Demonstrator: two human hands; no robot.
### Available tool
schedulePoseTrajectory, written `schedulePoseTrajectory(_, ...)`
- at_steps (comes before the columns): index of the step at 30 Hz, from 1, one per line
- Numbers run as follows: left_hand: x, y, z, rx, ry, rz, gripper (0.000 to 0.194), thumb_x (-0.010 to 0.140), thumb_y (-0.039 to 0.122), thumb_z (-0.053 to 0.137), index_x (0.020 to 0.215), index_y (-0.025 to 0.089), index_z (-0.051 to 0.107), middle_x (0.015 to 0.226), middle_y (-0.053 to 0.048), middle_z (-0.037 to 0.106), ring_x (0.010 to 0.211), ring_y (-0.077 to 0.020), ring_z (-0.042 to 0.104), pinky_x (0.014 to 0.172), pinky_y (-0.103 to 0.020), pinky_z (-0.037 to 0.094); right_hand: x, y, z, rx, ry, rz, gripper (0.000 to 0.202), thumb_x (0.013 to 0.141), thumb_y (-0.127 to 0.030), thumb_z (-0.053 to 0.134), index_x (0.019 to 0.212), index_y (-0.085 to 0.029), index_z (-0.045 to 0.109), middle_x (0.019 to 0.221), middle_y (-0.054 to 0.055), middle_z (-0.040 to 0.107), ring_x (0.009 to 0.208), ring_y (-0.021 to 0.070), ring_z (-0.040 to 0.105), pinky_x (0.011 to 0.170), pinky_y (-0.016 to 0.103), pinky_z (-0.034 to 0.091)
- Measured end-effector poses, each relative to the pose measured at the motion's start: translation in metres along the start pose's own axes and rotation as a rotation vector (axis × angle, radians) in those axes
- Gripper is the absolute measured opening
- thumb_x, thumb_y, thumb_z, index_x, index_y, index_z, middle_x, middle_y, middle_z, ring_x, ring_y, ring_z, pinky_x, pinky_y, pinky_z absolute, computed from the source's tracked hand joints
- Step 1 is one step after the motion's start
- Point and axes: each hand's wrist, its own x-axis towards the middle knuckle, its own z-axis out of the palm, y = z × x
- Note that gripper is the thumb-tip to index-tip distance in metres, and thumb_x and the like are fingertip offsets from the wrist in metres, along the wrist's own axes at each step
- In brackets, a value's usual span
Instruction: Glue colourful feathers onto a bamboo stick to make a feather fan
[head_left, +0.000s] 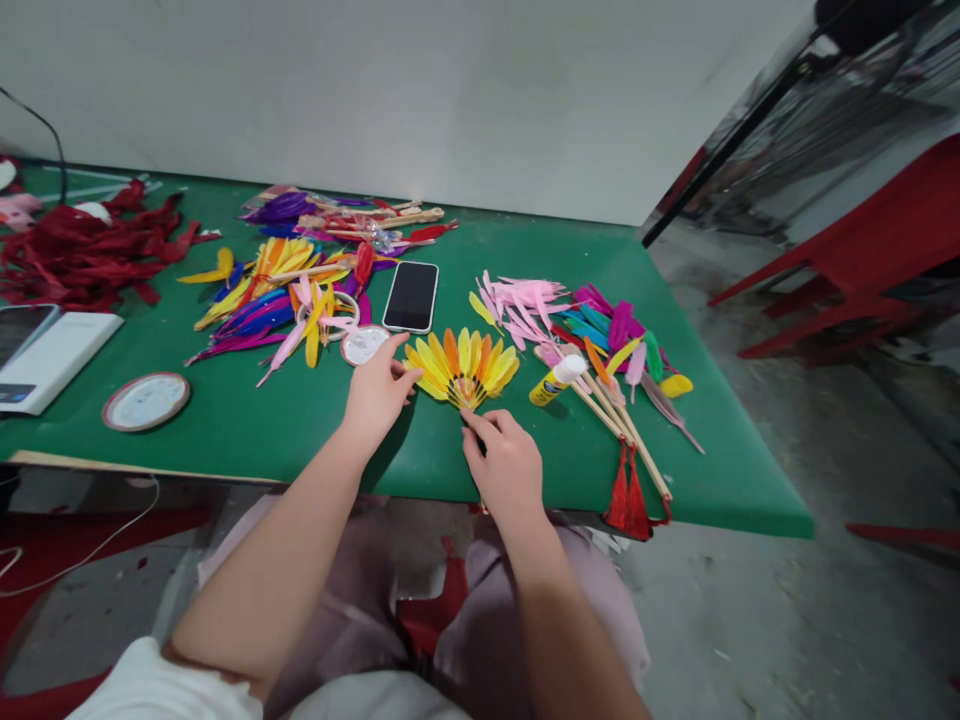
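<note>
A small feather fan [464, 362] with yellow and orange feathers lies spread on the green table in front of me. My right hand [507, 460] is closed at its lower end, thumb and forefinger pinching the base; the handle is mostly hidden by the hand. At the fan's left edge, my left hand [379, 392] has its thumb and forefinger apart and the other fingers curled, close to the outermost yellow feathers. Whether it touches them, I cannot tell. A glue stick [558, 380] with a white cap stands tilted to the right of the fan.
Around lie a phone [411, 296], pink feathers [525, 300], a pile of mixed feathers [277, 290], and wooden fan handles [626, 420] with red tassels [628, 500]. Further left are a round lid [145, 401], a white box [64, 355] and red ribbons [82, 250].
</note>
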Motion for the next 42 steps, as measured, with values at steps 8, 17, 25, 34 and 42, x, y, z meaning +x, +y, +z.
schedulePoseTrajectory(8,0.0001,-0.0004,0.0005,-0.007,-0.009,-0.007,0.05,0.073,0.019,0.057,0.121,0.025,0.043,0.066,0.003,0.052,0.051,-0.0073,0.055,0.043,-0.015,0.044,0.0001,0.0009,0.0005,0.039,-0.011,0.014,0.026,0.08,-0.023,0.048,0.099,-0.022,0.066,0.081,0.004,0.061,0.067,0.013,0.056,0.059,0.026,0.039)
schedulePoseTrajectory(17,-0.0001,0.0015,0.0006,-0.005,-0.021,-0.014,0.051,0.073,0.022,0.057,0.121,0.024,0.042,0.065,0.002,0.054,0.052,-0.0098,0.057,0.042,-0.017,0.045,0.0001,0.0009,-0.0045,0.101,-0.043,0.029,0.03,0.08,-0.023,0.049,0.109,-0.021,0.058,0.082,0.003,0.061,0.072,0.0145,0.057,0.063,0.025,0.04)
schedulePoseTrajectory(25,-0.0013,0.0026,0.0011,-0.006,-0.022,-0.024,0.052,0.073,0.024,0.057,0.122,0.024,0.041,0.064,0.002,0.055,0.052,-0.0104,0.057,0.042,-0.017,0.044,-0.001,0.0018,-0.0029,0.09,-0.029,0.034,0.026,0.08,-0.025,0.05,0.103,-0.022,0.06,0.082,0.003,0.061,0.072,0.0143,0.056,0.063,0.025,0.04)
schedulePoseTrajectory(34,-0.0015,0.0028,0.0005,-0.018,-0.03,-0.02,0.053,0.073,0.023,0.057,0.123,0.024,0.041,0.064,0.002,0.055,0.052,-0.0111,0.058,0.041,-0.017,0.045,-0.0011,0.0013,-0.0011,0.039,-0.007,-0.002,0.025,0.081,-0.024,0.049,0.101,-0.024,0.064,0.08,0.003,0.06,0.068,0.0127,0.055,0.06,0.025,0.038)
schedulePoseTrajectory(42,-0.0012,0.0034,0.0002,-0.02,-0.028,-0.018,0.054,0.072,0.021,0.057,0.124,0.024,0.04,0.065,0.002,0.055,0.051,-0.0106,0.058,0.039,-0.016,0.045,-0.0017,0.0022,0.0005,0.014,0.006,-0.017,0.027,0.081,-0.024,0.049,0.102,-0.024,0.064,0.081,0.003,0.06,0.067,0.0127,0.055,0.059,0.025,0.038)
